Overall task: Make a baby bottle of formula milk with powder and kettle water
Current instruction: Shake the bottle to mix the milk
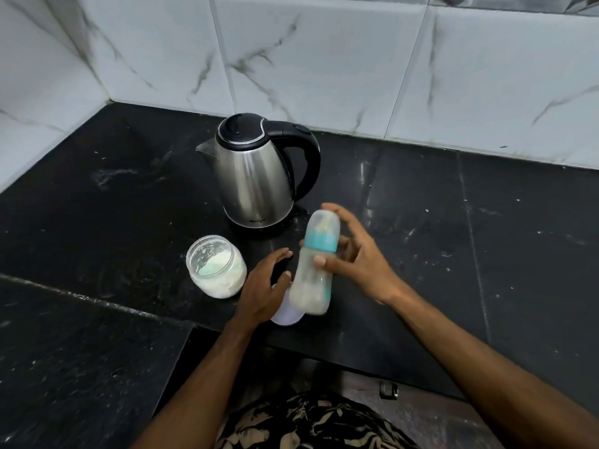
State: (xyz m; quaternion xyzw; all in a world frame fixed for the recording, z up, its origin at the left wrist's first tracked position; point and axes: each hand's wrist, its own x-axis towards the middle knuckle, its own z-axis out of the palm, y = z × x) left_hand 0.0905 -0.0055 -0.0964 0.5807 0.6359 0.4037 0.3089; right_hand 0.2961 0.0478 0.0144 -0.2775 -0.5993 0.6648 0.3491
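Baby bottle [311,268] sitting in the right hand [356,254], raised off the black stone counter [486,238] near its front edge, tilted with the capped end leaning away and to the right. Blurred in the frame. Teal collar and clear cap are on; cloudy pale liquid is showing through the body.

Right hand is gripping from the right side: thumb [321,262] lying across the bottle's middle, fingers wrapping behind the collar and cap.

Left hand [264,286] is hovering just left of the bottle, fingers spread and loosely curved, holding nothing; whether the thumb is touching the bottle cannot be told. Under this hand and the bottle's base, a white lid [287,315] is lying flat on the counter, close to the front edge, mostly covered.

Powder jar [215,265] is standing open and upright left of the left hand, white powder inside and clinging to the walls.

Steel kettle [256,171] is standing behind the jar and bottle, toward the back of the counter, black lid closed, spout pointing left, handle to the right.

White marbled wall tiles [324,59] are running along the back and left edges of the counter. Patterned clothing [311,422] is showing at the bottom of the view.
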